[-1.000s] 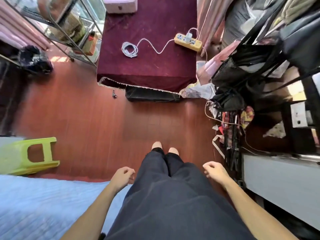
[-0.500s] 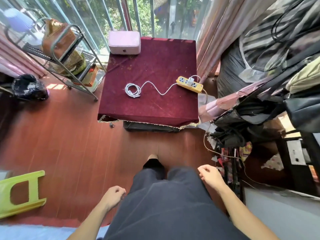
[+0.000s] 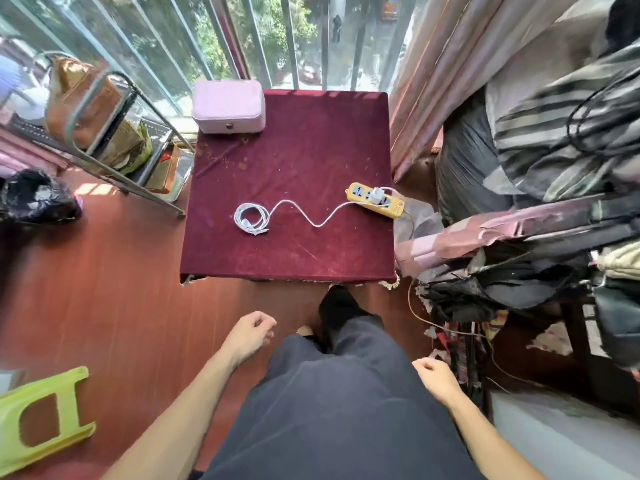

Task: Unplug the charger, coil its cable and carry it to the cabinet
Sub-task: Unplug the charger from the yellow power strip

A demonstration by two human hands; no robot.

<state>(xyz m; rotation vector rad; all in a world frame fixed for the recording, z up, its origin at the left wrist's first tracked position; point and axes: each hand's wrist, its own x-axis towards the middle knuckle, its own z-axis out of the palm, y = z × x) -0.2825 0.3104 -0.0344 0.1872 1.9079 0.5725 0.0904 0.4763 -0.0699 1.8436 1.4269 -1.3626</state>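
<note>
A white charger [image 3: 376, 195] sits plugged into a yellow power strip [image 3: 375, 199] at the right edge of a table covered in dark red cloth [image 3: 294, 161]. Its white cable [image 3: 304, 214] snakes left across the cloth and ends in a loose coil [image 3: 251, 220]. My left hand [image 3: 247, 332] hangs over the floor just short of the table's front edge, fingers loosely curled and holding nothing. My right hand [image 3: 436, 377] is lower, beside my leg, also loosely curled and holding nothing. No cabinet is clearly in view.
A pink box [image 3: 228, 106] stands at the table's far left corner. A metal rack [image 3: 104, 133] with bags is on the left, a black bag [image 3: 34, 197] beside it. Piled clothes and bags [image 3: 536, 202] crowd the right. A green stool [image 3: 41, 417] lies on the red floor.
I have walked toward the table, which now lies close in front of me. Both hands swing at my sides, the left one forward, the right one back.
</note>
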